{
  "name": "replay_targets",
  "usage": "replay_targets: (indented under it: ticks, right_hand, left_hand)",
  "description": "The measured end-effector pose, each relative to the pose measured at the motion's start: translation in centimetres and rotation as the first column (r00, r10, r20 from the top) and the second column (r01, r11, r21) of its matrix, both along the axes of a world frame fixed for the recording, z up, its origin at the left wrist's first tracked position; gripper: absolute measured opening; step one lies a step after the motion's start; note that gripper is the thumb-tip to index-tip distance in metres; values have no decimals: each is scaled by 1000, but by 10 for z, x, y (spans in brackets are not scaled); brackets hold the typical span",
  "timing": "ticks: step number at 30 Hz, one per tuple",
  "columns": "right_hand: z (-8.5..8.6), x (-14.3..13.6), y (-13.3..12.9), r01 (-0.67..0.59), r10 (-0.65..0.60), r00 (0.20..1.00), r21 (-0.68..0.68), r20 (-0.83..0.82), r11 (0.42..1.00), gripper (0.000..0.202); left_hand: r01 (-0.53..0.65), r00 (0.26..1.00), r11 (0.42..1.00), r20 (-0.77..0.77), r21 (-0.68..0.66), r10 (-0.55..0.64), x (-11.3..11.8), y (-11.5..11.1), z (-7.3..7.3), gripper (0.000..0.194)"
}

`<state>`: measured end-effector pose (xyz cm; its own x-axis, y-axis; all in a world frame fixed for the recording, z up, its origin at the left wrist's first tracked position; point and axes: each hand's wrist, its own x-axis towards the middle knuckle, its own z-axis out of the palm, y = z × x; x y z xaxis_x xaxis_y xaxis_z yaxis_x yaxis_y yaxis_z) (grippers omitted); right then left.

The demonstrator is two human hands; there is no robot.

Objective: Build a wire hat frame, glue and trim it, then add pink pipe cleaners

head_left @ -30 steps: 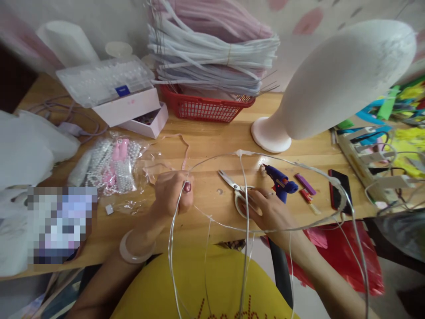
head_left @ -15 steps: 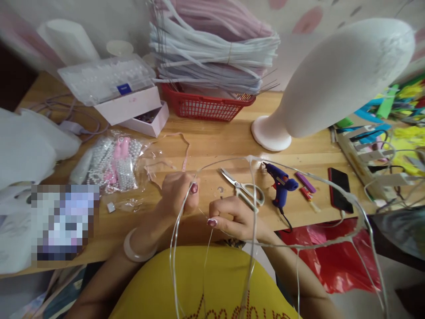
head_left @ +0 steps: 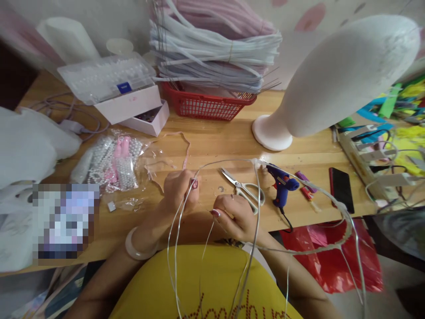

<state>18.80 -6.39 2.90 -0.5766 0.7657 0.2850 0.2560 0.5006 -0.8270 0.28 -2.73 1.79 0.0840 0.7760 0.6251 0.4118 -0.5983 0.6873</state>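
A frame of pale bent wire [head_left: 229,160] forms a wide ring above the table's front edge, with thinner wires hanging down over the yellow shirt. My left hand [head_left: 179,192] is closed on the ring's left side, thumb pressed over the wire. Close beside it, my right hand [head_left: 235,217] is curled, thumb against the fingers, pinching the end of a thin wire [head_left: 206,243] that runs down toward the shirt. Just beyond my right hand lie scissors [head_left: 244,188] with pale handles. A blue glue gun [head_left: 282,184] rests on the table to their right.
A red basket [head_left: 212,106] holds bundled fuzzy stems. Right of it stands a white foam form [head_left: 345,84]. Bagged pearl strings [head_left: 114,164] and boxes [head_left: 129,104] lie left. A phone [head_left: 341,189], lighter [head_left: 308,195] and power strip [head_left: 358,164] are at right.
My right hand has shifted slightly right, away from my left. The ring's right side has swung a little inward and down. My left hand keeps its hold.
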Motion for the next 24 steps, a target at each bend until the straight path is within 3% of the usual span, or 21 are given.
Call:
replay_targets:
  ticks: [7,10,12,15,17,19,21,24]
  right_hand:
    - [9,1,1,74,-74,997,-11,6,997,23]
    - [12,1,2,82,-82,997,-71,8,994,27]
    - [11,0,2,159,-160,987,-114,-1,981,29]
    - [5,-4,4,357,-363,932,-179,-4,917,34]
    - [0,-8,7,460,-476,879,-213,-28,862,37]
    - [-3,-13,12,508,-534,843,-237,-57,828,39]
    - [-3,-18,17,521,-552,830,-248,-77,817,40]
    - [-2,-25,22,499,-546,829,-284,-118,819,41]
  left_hand:
    - [48,998,998,32,-47,-47,1,3,7,35]
    - [197,976,959,128,-205,-173,7,1,13,23]
    - [338,925,863,303,-375,-230,10,-3,15,19]
    - [499,833,640,527,-584,-168,9,-15,14,17]
    - [602,773,495,613,-626,-164,8,-24,12,12]
    - [658,736,422,652,-623,-185,7,-30,12,20]
    - [619,770,450,611,-643,-187,9,-31,13,28]
    - [492,859,576,469,-653,-202,12,-24,18,35]
